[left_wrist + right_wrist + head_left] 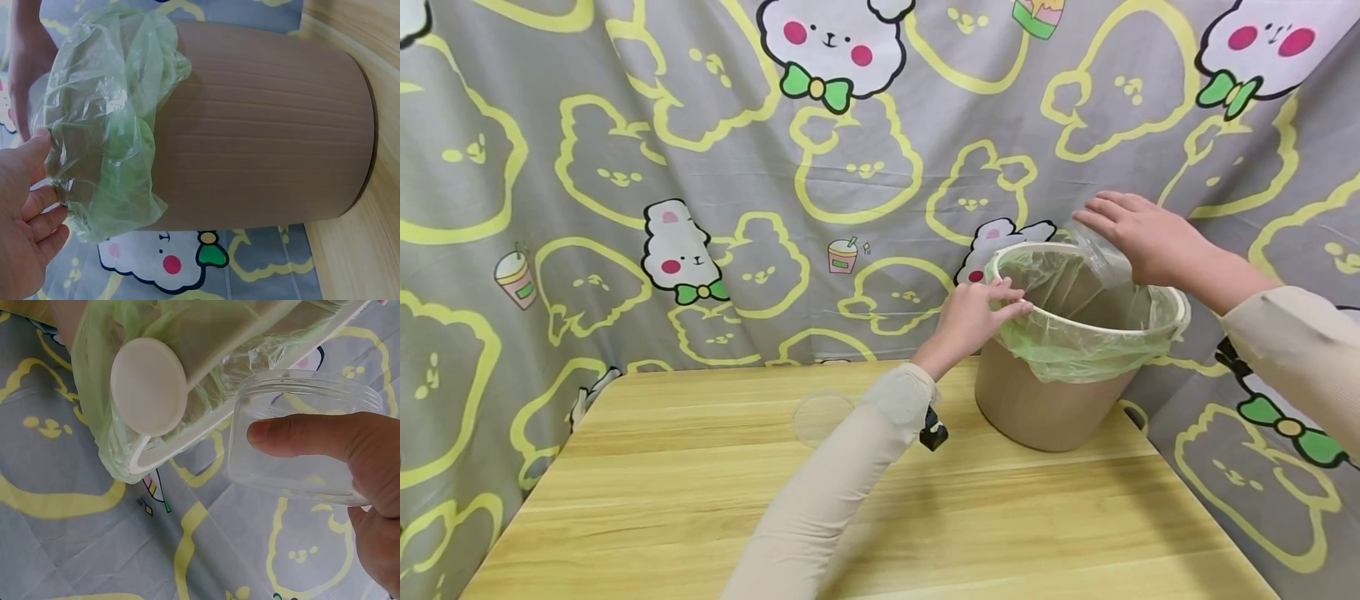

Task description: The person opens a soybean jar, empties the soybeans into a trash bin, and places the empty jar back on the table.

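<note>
A brown trash bin (1052, 408) with a ribbed side stands on the table, lined with a thin green plastic bag (1060, 354) folded over its cream rim (215, 419). My left hand (973, 315) holds the near left part of the rim through the bag; in the left wrist view its thumb and fingers (44, 203) lie at the bag's edge. Above the bin's opening, my right hand (1150, 237) grips a clear jar (300, 465) with a threaded mouth. The jar is tilted over the bin and looks empty in the right wrist view.
A clear round disc, like a lid (822, 419), lies on the wooden table (662, 483) left of the bin. A white round tab (149, 386) sits at the bin's rim. Patterned grey curtain (737, 183) hangs close behind the table and along its sides.
</note>
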Demonstrator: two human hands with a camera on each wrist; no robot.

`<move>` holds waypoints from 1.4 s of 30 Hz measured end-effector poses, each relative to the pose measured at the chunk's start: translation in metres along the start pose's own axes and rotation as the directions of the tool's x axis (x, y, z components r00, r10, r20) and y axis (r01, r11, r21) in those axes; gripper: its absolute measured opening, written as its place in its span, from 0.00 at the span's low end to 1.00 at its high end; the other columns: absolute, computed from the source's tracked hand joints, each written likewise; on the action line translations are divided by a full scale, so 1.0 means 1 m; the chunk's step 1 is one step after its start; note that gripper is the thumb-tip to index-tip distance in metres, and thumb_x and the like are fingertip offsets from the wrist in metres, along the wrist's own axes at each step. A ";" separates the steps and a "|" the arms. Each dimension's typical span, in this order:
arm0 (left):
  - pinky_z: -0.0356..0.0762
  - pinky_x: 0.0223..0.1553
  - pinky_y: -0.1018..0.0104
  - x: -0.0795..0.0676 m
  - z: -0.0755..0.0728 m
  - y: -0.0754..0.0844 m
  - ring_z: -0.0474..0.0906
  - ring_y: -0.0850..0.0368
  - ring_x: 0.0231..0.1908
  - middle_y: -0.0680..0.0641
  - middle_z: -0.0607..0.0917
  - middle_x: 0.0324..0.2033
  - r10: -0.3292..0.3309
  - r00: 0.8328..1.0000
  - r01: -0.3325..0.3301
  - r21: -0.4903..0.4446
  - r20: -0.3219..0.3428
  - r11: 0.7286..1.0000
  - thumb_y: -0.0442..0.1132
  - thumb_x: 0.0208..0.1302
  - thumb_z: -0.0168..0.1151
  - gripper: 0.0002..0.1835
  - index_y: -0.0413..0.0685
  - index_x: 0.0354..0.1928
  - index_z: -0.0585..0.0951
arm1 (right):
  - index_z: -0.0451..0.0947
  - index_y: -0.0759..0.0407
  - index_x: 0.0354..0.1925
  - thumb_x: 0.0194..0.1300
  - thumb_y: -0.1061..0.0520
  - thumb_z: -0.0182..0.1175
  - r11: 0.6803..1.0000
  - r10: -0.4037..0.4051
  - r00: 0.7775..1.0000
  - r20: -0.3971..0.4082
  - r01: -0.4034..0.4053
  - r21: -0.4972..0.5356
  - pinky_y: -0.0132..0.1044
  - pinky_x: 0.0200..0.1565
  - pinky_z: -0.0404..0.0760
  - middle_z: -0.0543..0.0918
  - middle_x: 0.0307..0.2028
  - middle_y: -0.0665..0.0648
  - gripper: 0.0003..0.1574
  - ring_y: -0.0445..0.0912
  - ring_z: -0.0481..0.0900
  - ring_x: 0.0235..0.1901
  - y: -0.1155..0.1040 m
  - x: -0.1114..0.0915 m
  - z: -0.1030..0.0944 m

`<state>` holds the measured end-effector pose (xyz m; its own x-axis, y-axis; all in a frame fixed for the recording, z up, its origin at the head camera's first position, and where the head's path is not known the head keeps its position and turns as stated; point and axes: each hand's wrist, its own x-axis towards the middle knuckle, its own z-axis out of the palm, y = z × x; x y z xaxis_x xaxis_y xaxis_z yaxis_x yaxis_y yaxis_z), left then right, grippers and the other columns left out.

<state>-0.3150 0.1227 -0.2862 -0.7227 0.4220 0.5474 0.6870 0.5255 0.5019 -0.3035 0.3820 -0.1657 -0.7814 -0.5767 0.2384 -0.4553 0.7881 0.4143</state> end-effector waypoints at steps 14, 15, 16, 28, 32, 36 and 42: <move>0.49 0.14 0.78 0.000 0.001 0.000 0.79 0.63 0.63 0.54 0.85 0.59 0.009 1.000 -0.009 0.006 -0.015 1.000 0.57 0.67 0.66 0.17 0.61 0.51 0.90 | 0.62 0.72 0.71 0.18 0.78 0.81 0.999 0.001 0.999 -0.042 0.000 0.038 0.68 0.68 0.62 0.67 0.66 0.78 0.76 0.73 0.60 0.68 0.003 -0.003 0.000; 0.49 0.14 0.77 -0.001 0.001 0.000 0.80 0.63 0.63 0.54 0.85 0.59 0.005 1.000 -0.005 0.006 -0.012 1.000 0.58 0.67 0.66 0.17 0.61 0.51 0.90 | 0.62 0.72 0.71 0.17 0.78 0.81 0.999 0.003 0.998 -0.061 0.000 0.052 0.68 0.68 0.62 0.67 0.66 0.78 0.76 0.73 0.60 0.68 0.004 -0.003 -0.001; 0.49 0.14 0.77 -0.001 0.001 0.000 0.80 0.63 0.62 0.55 0.85 0.60 0.004 1.000 -0.004 0.003 -0.010 1.000 0.58 0.67 0.65 0.17 0.61 0.51 0.90 | 0.62 0.72 0.71 0.17 0.77 0.80 0.998 0.007 0.996 -0.086 -0.001 0.068 0.68 0.68 0.63 0.67 0.66 0.78 0.76 0.73 0.61 0.68 0.006 -0.003 -0.003; 0.47 0.15 0.77 0.000 0.002 -0.001 0.86 0.62 0.53 0.56 0.84 0.60 0.014 1.000 -0.014 0.023 -0.014 1.000 0.58 0.67 0.65 0.17 0.63 0.51 0.90 | 0.60 0.70 0.73 0.16 0.70 0.84 0.978 0.092 0.992 -0.088 -0.073 0.195 0.73 0.63 0.66 0.66 0.67 0.78 0.81 0.74 0.62 0.67 0.003 0.000 0.005; 0.48 0.15 0.77 -0.001 0.003 -0.001 0.77 0.65 0.65 0.56 0.83 0.61 0.006 1.000 -0.006 0.029 0.005 1.000 0.58 0.68 0.64 0.17 0.63 0.52 0.89 | 0.63 0.71 0.70 0.13 0.71 0.84 0.992 0.027 0.994 -0.105 -0.014 0.123 0.70 0.63 0.67 0.69 0.64 0.76 0.79 0.74 0.65 0.64 -0.001 0.001 0.015; 0.47 0.14 0.78 -0.001 0.004 -0.003 0.78 0.65 0.63 0.55 0.84 0.60 0.017 1.000 -0.017 0.032 -0.008 0.999 0.57 0.68 0.64 0.16 0.63 0.52 0.89 | 0.59 0.69 0.74 0.17 0.65 0.87 0.975 0.117 0.979 -0.166 -0.082 0.204 0.70 0.65 0.65 0.68 0.66 0.77 0.82 0.74 0.64 0.65 0.002 0.006 0.003; 0.46 0.14 0.77 0.001 0.004 -0.005 0.87 0.68 0.31 0.55 0.84 0.60 0.029 0.999 -0.028 0.045 -0.028 0.999 0.58 0.68 0.64 0.17 0.63 0.52 0.89 | 0.58 0.70 0.73 0.17 0.63 0.87 0.968 0.133 0.985 -0.112 -0.104 0.230 0.71 0.63 0.66 0.67 0.65 0.78 0.83 0.75 0.64 0.65 0.001 0.008 0.009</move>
<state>-0.3195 0.1233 -0.2910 -0.7001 0.4159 0.5804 0.7027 0.5461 0.4561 -0.3144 0.3796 -0.1717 -0.7821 -0.4876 0.3881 -0.4573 0.8721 0.1741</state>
